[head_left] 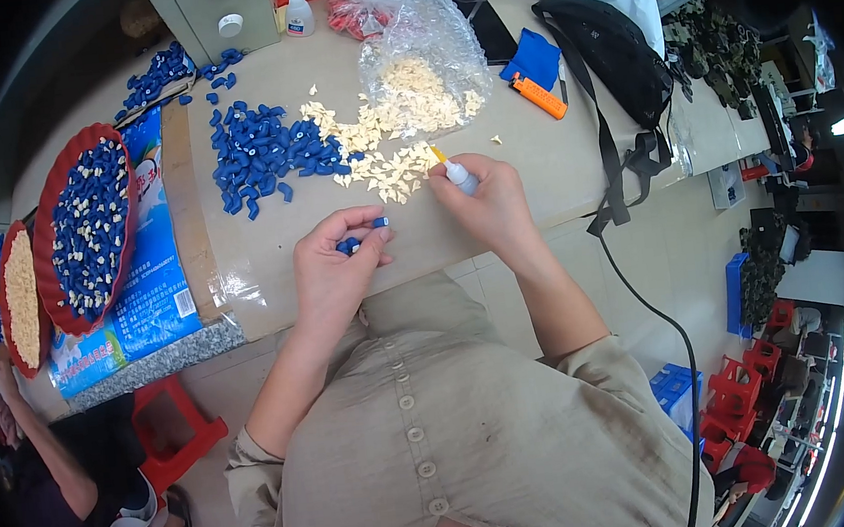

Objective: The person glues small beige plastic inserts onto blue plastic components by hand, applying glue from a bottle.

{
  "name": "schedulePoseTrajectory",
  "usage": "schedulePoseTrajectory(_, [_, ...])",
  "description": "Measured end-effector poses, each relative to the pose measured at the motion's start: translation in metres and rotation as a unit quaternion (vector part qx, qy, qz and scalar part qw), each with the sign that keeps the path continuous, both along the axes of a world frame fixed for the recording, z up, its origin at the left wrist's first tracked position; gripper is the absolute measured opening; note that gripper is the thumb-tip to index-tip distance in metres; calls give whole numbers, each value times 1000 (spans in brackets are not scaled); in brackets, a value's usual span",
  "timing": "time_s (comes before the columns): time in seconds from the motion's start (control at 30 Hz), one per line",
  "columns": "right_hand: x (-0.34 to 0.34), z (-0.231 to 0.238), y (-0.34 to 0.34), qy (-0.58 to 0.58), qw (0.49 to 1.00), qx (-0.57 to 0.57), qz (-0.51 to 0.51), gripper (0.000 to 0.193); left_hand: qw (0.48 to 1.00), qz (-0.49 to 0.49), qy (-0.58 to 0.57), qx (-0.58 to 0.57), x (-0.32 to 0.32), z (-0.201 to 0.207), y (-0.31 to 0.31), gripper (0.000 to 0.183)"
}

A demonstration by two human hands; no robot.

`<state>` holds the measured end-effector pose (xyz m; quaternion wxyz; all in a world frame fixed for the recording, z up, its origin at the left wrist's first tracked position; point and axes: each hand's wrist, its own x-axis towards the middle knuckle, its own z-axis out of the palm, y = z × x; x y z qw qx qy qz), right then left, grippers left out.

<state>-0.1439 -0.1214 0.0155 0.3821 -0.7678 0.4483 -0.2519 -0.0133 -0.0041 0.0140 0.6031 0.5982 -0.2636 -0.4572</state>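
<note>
My left hand is closed around a few small blue pieces, one of them pinched at the fingertips with its pale end showing. In my right hand is a white glue bottle with a yellow nozzle, tilted toward the upper left. Its tip is over the edge of a spread of small cream-coloured pieces. Left of these lies a pile of curved blue pieces. More cream pieces spill from a clear plastic bag behind.
Red trays stand at left, one holding blue pieces with cream bits, another cream pieces. An orange utility knife, a black bag and another glue bottle lie or stand on the table. A person's arm reaches in at left.
</note>
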Motion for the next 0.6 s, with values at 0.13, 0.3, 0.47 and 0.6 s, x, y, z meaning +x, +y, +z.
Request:
schedulePoseTrajectory(0.13, [7, 9, 3, 76, 996, -37, 5, 18, 1000, 4, 7, -5, 2, -3, 0, 16])
schedulePoseTrajectory(0.3, [13, 10, 6, 126, 986, -102, 27, 21, 1000, -3, 22, -9, 2, -2, 2, 14])
schedulePoseTrajectory(0.47, [15, 13, 8, 153, 978, -132, 44, 19, 999, 3, 36, -28, 2, -1, 3, 14])
schedulePoseTrajectory(0.6, [9, 10, 5, 103, 994, -28, 27, 17, 1000, -6, 29, -7, 2, 2, 3, 13])
